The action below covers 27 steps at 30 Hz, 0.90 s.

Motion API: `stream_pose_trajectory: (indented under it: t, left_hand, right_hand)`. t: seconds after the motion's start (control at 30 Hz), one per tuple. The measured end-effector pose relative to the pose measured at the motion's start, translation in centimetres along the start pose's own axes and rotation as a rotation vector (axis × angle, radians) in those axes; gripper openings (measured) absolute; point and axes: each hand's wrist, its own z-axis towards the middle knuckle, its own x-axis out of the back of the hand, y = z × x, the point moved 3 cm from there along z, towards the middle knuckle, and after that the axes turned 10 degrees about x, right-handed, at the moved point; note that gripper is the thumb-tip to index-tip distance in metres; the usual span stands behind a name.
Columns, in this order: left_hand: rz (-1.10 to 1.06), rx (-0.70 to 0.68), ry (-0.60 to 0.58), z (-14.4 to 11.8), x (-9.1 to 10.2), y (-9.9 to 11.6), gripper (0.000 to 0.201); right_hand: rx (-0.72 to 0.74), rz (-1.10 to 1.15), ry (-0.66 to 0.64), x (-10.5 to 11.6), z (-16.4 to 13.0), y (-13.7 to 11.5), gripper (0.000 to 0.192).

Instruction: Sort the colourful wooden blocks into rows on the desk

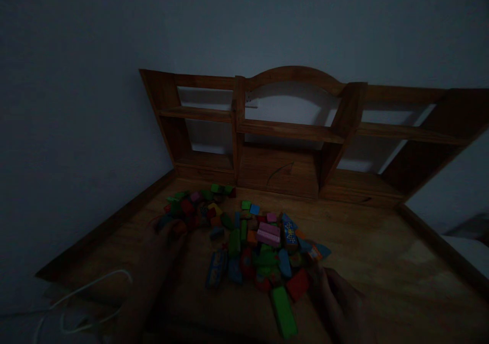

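Head view, very dark. Two hands in frame, both low on a wooden desk (382,262). One scattered pile of wooden toy blocks (252,242) lies mid-desk between the hands, several dozen pieces, too dim and overlapped for an exact count. Shapes: mostly rectangular bars and cubes, a few wedge or triangle pieces. Painted matte colours: green, blue, red, pink, orange, yellow; some carry printed patterns.

Left hand (168,247) rests at the pile's left edge, fingertips touching or just beside a red-orange block (179,228); grip cannot be told, too dark. Right hand (340,303) sits at the pile's lower right, fingers loosely curled, fingertips just beside a red block (298,284); no block seen clasped, contact unclear. One long green bar (284,311) lies just left of the right hand, nearest the camera. Two pink bars (268,233) stacked near the pile's centre.

Behind the pile: one wooden shelf unit (290,130) with arched top and three bays, shelves bare, against a plain wall (76,79). One white cord (87,303) loops at lower left, apart from the blocks.
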Motion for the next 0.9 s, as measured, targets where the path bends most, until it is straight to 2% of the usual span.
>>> stream_pose_trajectory:
  t: [0.17, 0.43, 0.67, 0.77, 0.9]
  left_hand:
    - [0.064, -0.028, 0.0, 0.3, -1.1, -0.8, 0.044]
    - [0.066, -0.09, -0.001, -0.8, -1.3, -0.4, 0.043]
    - [0.018, -0.107, -0.014, -1.3, -1.5, -0.3, 0.039]
    - [0.016, -0.098, -0.019, -1.6, -1.2, 0.2, 0.04]
    - [-0.015, -0.031, -0.004, -2.4, 0.2, 2.2, 0.037]
  right_hand:
    - [-0.082, 0.021, 0.035, -0.3, -0.1, -0.3, 0.059]
    - [-0.026, 0.031, -0.007, -0.7, -0.6, 1.0, 0.061]
    - [-0.081, 0.055, -0.064, -0.7, -0.4, 1.2, 0.056]
    - [-0.076, 0.037, -0.031, -0.8, -0.4, 0.8, 0.059]
    - [-0.05, -0.011, 0.021, -0.9, -0.5, 0.8, 0.065]
